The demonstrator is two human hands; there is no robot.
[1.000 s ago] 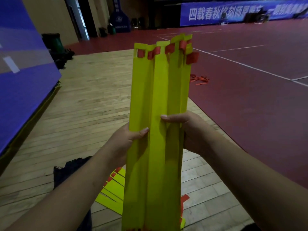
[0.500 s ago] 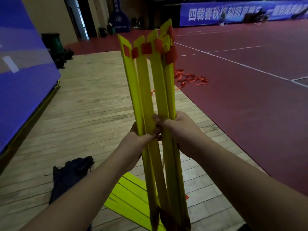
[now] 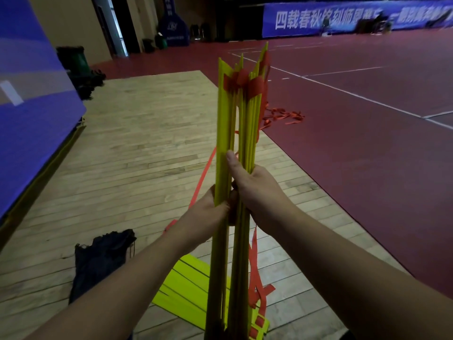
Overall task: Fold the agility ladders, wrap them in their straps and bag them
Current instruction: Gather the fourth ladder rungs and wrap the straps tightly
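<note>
I hold a bundle of yellow ladder rungs (image 3: pixel 241 123) upright in front of me, seen edge-on, with orange strap loops (image 3: pixel 245 82) bunched near its top. My left hand (image 3: pixel 213 209) grips the bundle from the left at mid-height. My right hand (image 3: pixel 255 190) grips it from the right, thumb lying up along the rungs. Orange strap (image 3: pixel 255 273) hangs down beside the lower part. A second stack of yellow rungs (image 3: pixel 186 288) lies flat on the wooden floor below. A black mesh bag (image 3: pixel 100 258) lies crumpled at the lower left.
More orange strap (image 3: pixel 284 116) trails across the red court floor behind the bundle, and one strand (image 3: pixel 203 177) runs over the wooden floor (image 3: pixel 137 148). A blue padded wall (image 3: pixel 31 94) stands at the left. A green bin (image 3: pixel 73 60) with dark gear sits at the far left.
The bundle has turned from flat-on to edge-on and the rungs have closed together. Both hands have tightened round it, the right thumb now pointing up.
</note>
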